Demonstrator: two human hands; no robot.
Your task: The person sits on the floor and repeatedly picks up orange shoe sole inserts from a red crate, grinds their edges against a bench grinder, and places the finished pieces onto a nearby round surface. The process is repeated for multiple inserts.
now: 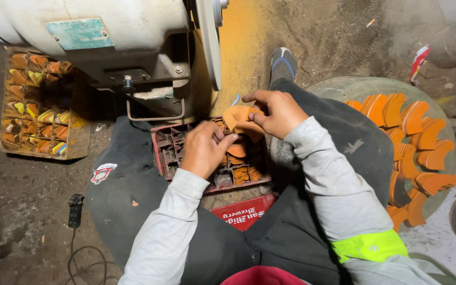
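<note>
Both my hands meet over a red divided crate [160,148] between my knees. My right hand [275,112] pinches a thin orange curved leather-like piece [237,119] at its right edge. My left hand [204,148] touches the same piece from below left, fingers bent on its lower edge. The crate's compartments hold several more orange pieces [243,171]. Directly ahead sits a grey motor-driven grinding machine [106,37] with a thin upright disc [210,39].
A round basin [344,84] at my right carries several stacked orange curved pieces [415,142]. A second crate [75,145] of orange and yellow pieces stands at the left of the machine. A black plug and cable [75,211] lie on the dirt floor. My foot [282,63] rests beyond the crate.
</note>
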